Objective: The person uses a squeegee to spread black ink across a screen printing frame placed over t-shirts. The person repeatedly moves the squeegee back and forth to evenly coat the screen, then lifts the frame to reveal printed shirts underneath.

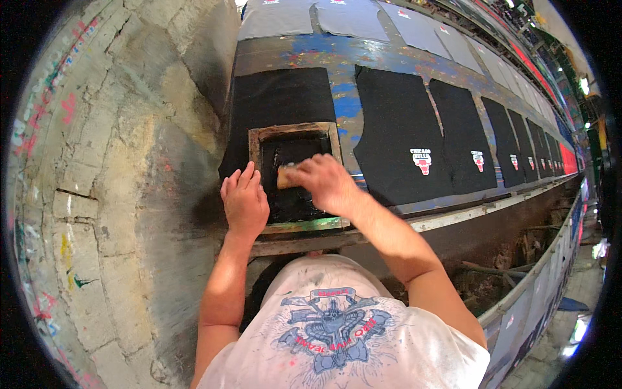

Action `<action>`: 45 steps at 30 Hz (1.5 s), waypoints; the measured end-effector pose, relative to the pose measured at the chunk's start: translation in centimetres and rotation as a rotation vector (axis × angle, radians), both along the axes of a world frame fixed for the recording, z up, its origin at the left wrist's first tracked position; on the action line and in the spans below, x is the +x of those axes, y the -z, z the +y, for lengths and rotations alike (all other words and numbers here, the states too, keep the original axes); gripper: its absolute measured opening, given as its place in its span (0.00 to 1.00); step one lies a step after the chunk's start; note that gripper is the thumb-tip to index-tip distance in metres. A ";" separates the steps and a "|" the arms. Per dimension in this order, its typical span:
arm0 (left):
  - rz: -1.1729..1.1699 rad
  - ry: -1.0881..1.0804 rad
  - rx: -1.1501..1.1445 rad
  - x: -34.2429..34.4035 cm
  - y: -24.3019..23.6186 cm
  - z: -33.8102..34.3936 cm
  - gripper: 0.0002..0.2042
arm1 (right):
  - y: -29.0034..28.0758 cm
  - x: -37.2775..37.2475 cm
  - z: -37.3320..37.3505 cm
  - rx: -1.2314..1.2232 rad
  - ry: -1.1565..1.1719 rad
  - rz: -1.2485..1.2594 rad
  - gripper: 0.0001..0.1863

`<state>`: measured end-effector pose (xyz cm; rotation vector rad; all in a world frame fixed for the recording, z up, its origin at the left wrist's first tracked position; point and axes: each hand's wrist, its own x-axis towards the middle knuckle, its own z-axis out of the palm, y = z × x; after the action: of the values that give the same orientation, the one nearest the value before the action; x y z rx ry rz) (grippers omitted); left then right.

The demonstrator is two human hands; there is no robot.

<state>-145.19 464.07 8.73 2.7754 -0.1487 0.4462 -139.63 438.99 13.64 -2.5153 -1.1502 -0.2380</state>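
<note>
A wooden screen-printing frame (295,129) lies on a black fabric panel (282,97) in front of me, with dark wet ink across its mesh. My left hand (245,198) rests on the frame's left side, fingers stretched out. Inside the frame, my right hand (322,185) is closed around a small squeegee with a tan wooden edge (284,177). The right hand is slightly blurred, and the squeegee's blade is mostly hidden beneath it.
To the right, black fabric panels (395,123) with red-and-white prints line the long paint-spattered table (301,52). Grey panels (353,19) lie along its far side. A rough, cracked concrete wall (123,194) stands close on the left. The table's wooden rail (447,220) runs along the near edge.
</note>
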 end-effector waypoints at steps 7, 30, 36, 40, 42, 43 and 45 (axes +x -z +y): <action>-0.050 0.026 -0.114 -0.1 1.0 0.5 0.20 | -0.6 -7.1 0.0 -0.099 -0.025 0.098 0.32; 0.143 -0.097 -0.934 -0.2 2.2 -0.4 0.29 | 1.9 -8.1 -5.4 0.559 0.582 0.901 0.29; 0.038 -0.035 -0.866 -0.5 -3.5 -2.1 0.25 | 1.1 -8.9 -6.9 0.707 0.558 0.777 0.26; 0.005 -0.034 -0.944 -0.3 -5.4 -6.6 0.25 | 0.4 -8.7 -11.2 0.979 0.428 0.632 0.24; -0.029 -0.005 -1.014 -0.3 -5.5 -10.3 0.24 | 0.4 -8.5 -14.8 1.067 0.441 0.626 0.23; -0.046 0.004 -1.044 -0.4 -5.3 -12.3 0.24 | 0.6 -8.2 -17.1 1.000 0.438 0.554 0.23; -0.065 0.021 -1.056 -0.2 -4.8 -16.8 0.23 | 1.1 -8.2 -21.8 1.101 0.410 0.600 0.22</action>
<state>-145.42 447.25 13.57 1.7233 0.0435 0.4341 -147.82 417.20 12.55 -1.5884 -0.1305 -0.1365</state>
